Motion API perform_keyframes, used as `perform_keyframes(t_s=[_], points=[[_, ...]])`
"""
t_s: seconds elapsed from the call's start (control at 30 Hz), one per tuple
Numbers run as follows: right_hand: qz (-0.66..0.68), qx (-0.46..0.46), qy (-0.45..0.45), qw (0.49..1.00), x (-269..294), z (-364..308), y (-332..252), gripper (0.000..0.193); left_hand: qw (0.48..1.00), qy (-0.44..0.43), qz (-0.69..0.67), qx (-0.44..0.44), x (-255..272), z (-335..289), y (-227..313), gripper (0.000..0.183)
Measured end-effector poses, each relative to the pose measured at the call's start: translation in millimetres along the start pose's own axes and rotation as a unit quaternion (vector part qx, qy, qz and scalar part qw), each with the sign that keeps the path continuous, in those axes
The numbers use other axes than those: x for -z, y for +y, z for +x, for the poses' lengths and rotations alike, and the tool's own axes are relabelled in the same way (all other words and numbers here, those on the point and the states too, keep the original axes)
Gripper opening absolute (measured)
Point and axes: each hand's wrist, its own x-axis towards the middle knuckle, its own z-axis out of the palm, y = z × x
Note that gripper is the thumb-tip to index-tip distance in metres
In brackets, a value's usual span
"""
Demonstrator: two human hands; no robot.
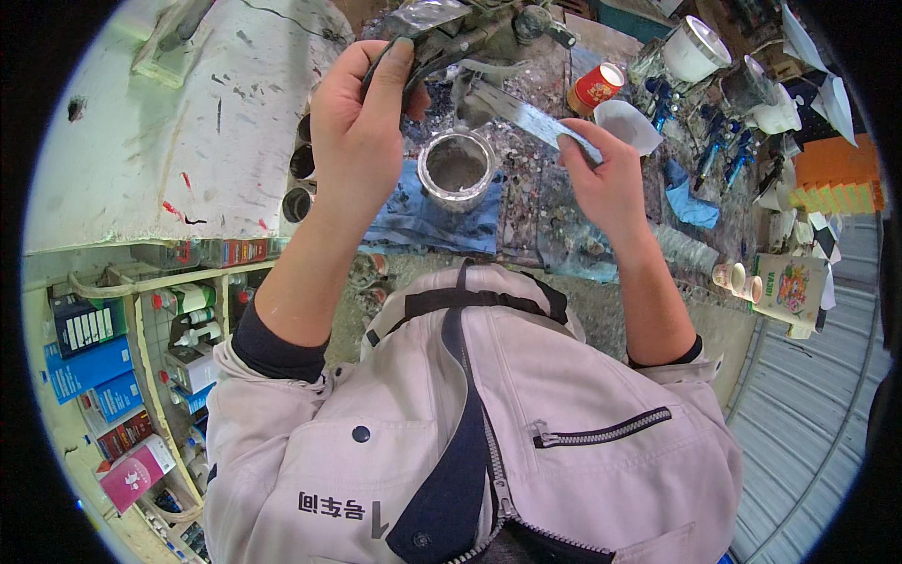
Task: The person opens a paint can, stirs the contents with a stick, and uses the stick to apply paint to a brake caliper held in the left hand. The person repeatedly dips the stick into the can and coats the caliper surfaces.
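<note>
My left hand (362,122) is closed, thumb on top, on a dark piece (421,64) whose kind I cannot make out; part of it is behind the fingers. My right hand (606,179) pinches the near end of a flat stirring stick (537,122). Grey paint coats the stick's far end, which points up and left toward the dark piece. Below and between my hands stands an open round can (457,193) with grey residue inside and smeared on its rim. It rests on a blue cloth (399,221).
A red cup (594,91), a white paper cone (631,127) and a white tub (695,49) stand right of the stick. Blue spray guns (714,155) lie farther right. A pale, paint-marked surface (207,122) spans the left, above shelves with bottles and boxes.
</note>
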Motion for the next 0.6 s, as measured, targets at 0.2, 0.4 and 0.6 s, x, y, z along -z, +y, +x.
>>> perform_keyframes(t_s=[0.2,0.4,0.6], points=[[0.074,-0.066,-0.018,0.995,-9.9,-8.3,5.5,0.026,0.999,0.033,0.005,-0.003,-6.0,-3.3,-7.3,0.023],[0.132,-0.098,-0.055,0.985,-17.4,-13.6,12.5,0.027,0.999,0.049,-0.001,0.006,-4.6,-4.0,-13.0,0.022],[0.203,-0.186,-0.128,0.953,-18.4,-17.9,11.1,0.031,0.996,0.08,0.009,-0.024,-3.3,-2.5,-17.4,0.02]])
